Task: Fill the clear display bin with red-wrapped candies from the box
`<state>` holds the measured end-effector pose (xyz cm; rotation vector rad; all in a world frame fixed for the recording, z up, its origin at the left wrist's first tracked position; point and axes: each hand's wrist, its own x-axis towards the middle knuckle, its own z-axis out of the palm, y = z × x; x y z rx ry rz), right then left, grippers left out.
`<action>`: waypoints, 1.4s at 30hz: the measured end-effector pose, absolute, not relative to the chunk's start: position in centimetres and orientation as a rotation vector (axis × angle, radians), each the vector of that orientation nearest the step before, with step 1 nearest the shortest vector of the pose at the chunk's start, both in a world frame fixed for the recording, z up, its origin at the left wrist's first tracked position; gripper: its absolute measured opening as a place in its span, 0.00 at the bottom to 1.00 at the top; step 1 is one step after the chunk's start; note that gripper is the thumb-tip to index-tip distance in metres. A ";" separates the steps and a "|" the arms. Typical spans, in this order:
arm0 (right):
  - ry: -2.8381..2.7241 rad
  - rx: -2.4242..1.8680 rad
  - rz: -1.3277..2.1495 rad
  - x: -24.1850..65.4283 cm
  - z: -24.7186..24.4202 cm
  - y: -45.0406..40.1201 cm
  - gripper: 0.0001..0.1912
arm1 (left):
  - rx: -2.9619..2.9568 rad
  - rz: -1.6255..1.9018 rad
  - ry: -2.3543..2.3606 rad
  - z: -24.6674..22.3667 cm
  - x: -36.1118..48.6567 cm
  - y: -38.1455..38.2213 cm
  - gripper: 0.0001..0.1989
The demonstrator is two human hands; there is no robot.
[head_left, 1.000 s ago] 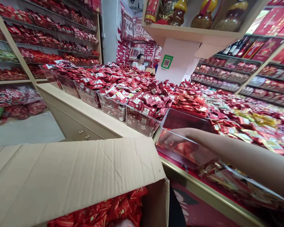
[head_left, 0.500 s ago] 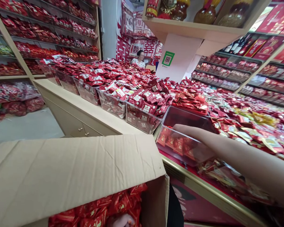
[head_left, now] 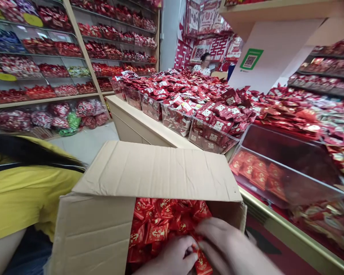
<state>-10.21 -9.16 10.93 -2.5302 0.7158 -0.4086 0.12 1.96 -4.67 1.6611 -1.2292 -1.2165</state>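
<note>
Low rows laid, plenty loose and jumbled

I have both grips down in the open cardboard box (head_left: 94, 233); my left grip (head_left: 176, 256) is curled nearly closed, thumb close to the forefinger, with red wrapper right at its tips, though whether it truly has hold of anything I cannot tell from here; my right grip (head_left: 223, 238) is blurred, its fingers bent in towards the left one, and I cannot say how far open it is or what it has; one gold-printed packet (head_left: 203, 263) lies just below the fingertips, and loose red packets (head_left: 157, 231) cover the part of the box that I can see, so I judge a good share of the handling is left; just beside the box, on my left, is a person in a yellow top (head_left: 37, 187)

A little beyond, to the right, the clear tub (head_left: 292, 147) stands on the gold-edged desk (head_left: 278, 217); similar red packets (head_left: 259, 173) sit in neat rows low inside it, and that much I count as done; they reach only the lower part of its walls, whereas the maroon packets (head_left: 215, 124) in the next tub along are heaped above the rim, so I call it an early stage

Farther off, stocked shelves (head_left: 48, 57) line the wall; a person in a dotted top (head_left: 202, 70) is at the back
</note>
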 end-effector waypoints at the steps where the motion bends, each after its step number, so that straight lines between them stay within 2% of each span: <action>1: 0.748 -2.543 -0.286 -8.8 8.4 -8.3 0.09 | 1.647 -1.217 -1.213 -4.5 0.1 2.0 0.07; 3: 0.944 -2.555 -0.233 -6.1 4.5 -8.3 0.12 | 1.624 -1.209 -1.168 -3.9 0.1 2.2 0.05; 5: 1.082 -2.535 -0.265 -4.2 2.5 -9.4 0.10 | 1.620 -1.169 -1.105 -3.2 0.4 2.3 0.07; 10: 1.039 -2.458 -0.404 -5.6 2.5 -10.0 0.11 | 1.573 -0.737 -0.721 -1.9 2.0 1.9 0.10; 12: 1.048 -2.242 -0.562 -7.3 2.8 -9.2 0.11 | 1.489 -0.667 -0.543 -1.6 2.3 1.5 0.15; 15: 0.989 -1.684 -0.638 -9.2 2.2 -7.4 0.14 | 1.305 -0.855 -0.440 -0.9 1.9 1.2 0.22; 18: 0.909 -1.328 -0.545 -9.6 0.4 -5.3 0.18 | 1.239 -1.007 -0.322 -0.2 1.2 1.2 0.16; 20: 0.902 -1.244 -0.503 -9.6 -0.7 -4.1 0.19 | 1.226 -1.029 -0.230 0.0 1.1 1.2 0.13; 25: 0.873 -1.276 -0.471 -9.4 -0.9 -3.7 0.17 | 1.140 -1.091 -0.126 -0.4 1.8 1.1 0.13; 27: 0.912 -1.313 -0.623 -8.9 0.0 -4.6 0.15 | 1.130 -1.130 -0.105 -0.6 2.0 1.1 0.13; 29: 0.947 -1.249 -0.740 -8.2 1.1 -5.6 0.20 | 1.124 -1.210 -0.134 -0.6 1.9 1.2 0.13; 31: 0.905 -1.132 -0.701 -7.3 1.9 -6.5 0.25 | 1.141 -1.300 -0.220 -0.6 1.6 1.4 0.15; 35: 0.758 -0.986 -0.590 -6.5 2.6 -7.2 0.17 | 1.221 -1.385 -0.380 -0.3 1.0 1.7 0.19; 39: 0.780 -0.916 -0.630 -7.0 2.4 -7.2 0.13 | 1.450 -1.224 -0.460 0.3 1.5 1.6 0.22; 42: 0.823 -0.978 -0.645 -7.3 2.1 -6.9 0.13 | 1.609 -0.952 -0.546 0.6 2.1 1.5 0.18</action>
